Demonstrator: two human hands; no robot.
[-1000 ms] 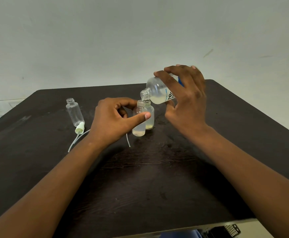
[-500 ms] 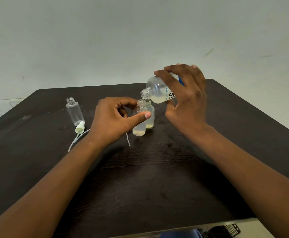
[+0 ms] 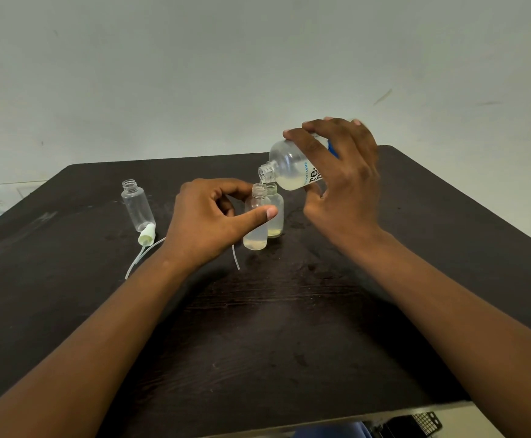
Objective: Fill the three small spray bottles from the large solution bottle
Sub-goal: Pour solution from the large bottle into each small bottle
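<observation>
In the head view little differs from a second ago. The right hand (image 3: 341, 178) still grasps the large clear plastic solution bottle (image 3: 292, 170), tipped with its open neck just above the nearer small clear spray bottle (image 3: 255, 221). The left hand (image 3: 212, 219) still pinches that bottle, thumb across its front, on the dark wooden table (image 3: 289, 327). A second small bottle (image 3: 276, 213) stands touching behind it, pale liquid at its base. The third, empty bottle (image 3: 138, 205) remains well to the left, beside a white spray cap with tube (image 3: 146, 238).
</observation>
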